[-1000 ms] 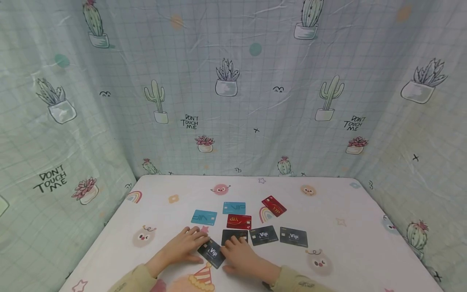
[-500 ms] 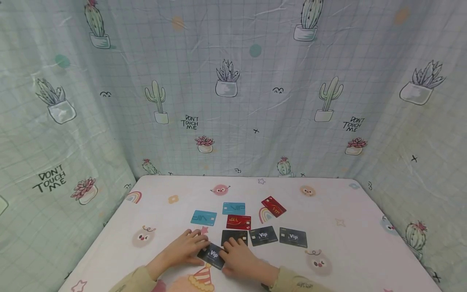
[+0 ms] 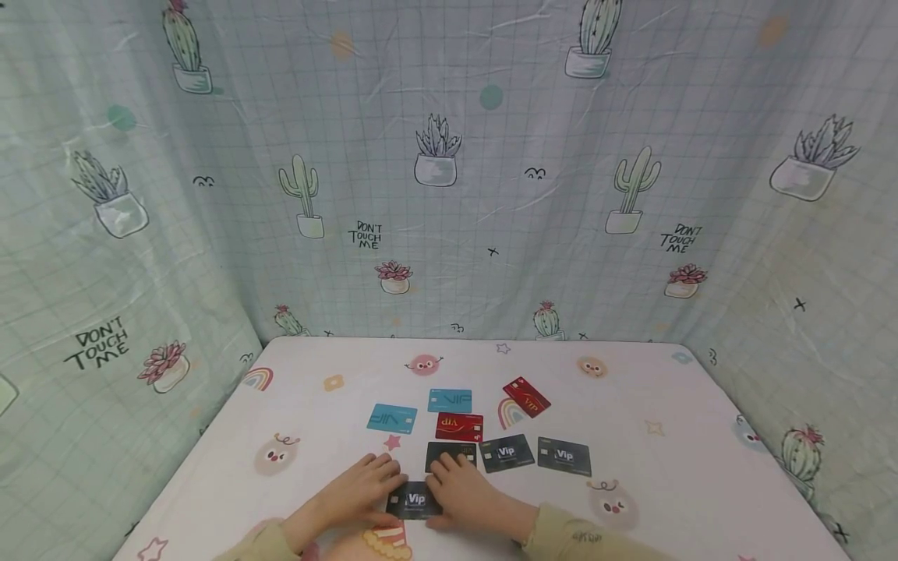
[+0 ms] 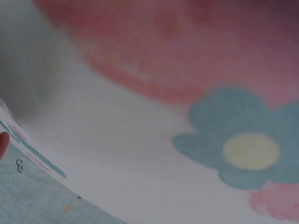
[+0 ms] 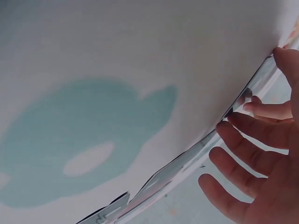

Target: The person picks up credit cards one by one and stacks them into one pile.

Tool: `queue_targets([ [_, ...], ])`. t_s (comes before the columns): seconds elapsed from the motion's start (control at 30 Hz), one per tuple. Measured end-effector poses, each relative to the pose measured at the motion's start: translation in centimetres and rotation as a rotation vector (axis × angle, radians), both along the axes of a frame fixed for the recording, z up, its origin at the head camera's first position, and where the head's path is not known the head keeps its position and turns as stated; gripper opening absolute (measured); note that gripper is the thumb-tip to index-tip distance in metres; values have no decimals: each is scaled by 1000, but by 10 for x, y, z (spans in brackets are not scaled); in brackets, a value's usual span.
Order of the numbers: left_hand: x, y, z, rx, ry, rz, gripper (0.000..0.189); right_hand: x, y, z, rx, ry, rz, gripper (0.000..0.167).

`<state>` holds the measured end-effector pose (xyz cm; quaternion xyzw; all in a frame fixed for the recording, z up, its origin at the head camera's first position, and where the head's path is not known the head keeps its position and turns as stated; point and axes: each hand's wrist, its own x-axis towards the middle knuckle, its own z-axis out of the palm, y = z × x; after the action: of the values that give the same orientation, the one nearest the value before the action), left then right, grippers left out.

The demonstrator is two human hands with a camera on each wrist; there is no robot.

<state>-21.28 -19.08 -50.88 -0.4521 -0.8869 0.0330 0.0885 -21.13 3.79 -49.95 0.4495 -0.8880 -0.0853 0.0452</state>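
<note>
A black VIP card [image 3: 415,501] lies face up on the table between both hands, its print level. My left hand [image 3: 365,491] holds its left end, index fingertip at the far corner and thumb at the near one. My right hand [image 3: 471,497] grips the right end likewise. In the right wrist view, thumb and index finger of the right hand [image 5: 261,154] span the card's edge, the other fingers spread loosely. Just beyond lies another dark card [image 3: 442,449], partly covered by right fingertips. The left wrist view shows only one fingertip [image 4: 3,143].
Two dark VIP cards [image 3: 507,453] lie to the right of the covered one. Behind are two red cards [image 3: 459,426] and two blue cards [image 3: 392,418]. The white patterned table [image 3: 673,483] is enclosed by a cactus-print curtain [image 3: 449,234].
The black card between the hands has turned from a slant to level. My left hand has shifted slightly nearer the body; the right has barely moved. The other cards stay put.
</note>
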Motion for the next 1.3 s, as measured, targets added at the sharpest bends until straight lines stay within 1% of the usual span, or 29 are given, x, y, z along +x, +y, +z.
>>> queue_targets([
  [0.23,-1,0,0,-33,67,-5,64,-5,-1,-2,-4,-8,-14,61],
  [0.4,0,0,-2,-56,100,-9,62,-8,-2,0,-20,4,1,60],
  [0.6,0,1,-1,-110,145,-6,62,-10,-6,3,22,-6,-9,65],
  [0.73,-1,2,-1,-149,156,-2,64,-14,-9,3,51,-34,-34,70],
  [0.87,-2,3,-1,-168,156,0,66,-16,-12,4,59,-56,-49,72],
  [1.07,-2,3,-1,-171,179,-16,66,-17,-13,6,62,-67,-64,71],
  [1.3,1,1,-3,-111,192,-28,60,-14,-13,9,32,-132,-75,66],
])
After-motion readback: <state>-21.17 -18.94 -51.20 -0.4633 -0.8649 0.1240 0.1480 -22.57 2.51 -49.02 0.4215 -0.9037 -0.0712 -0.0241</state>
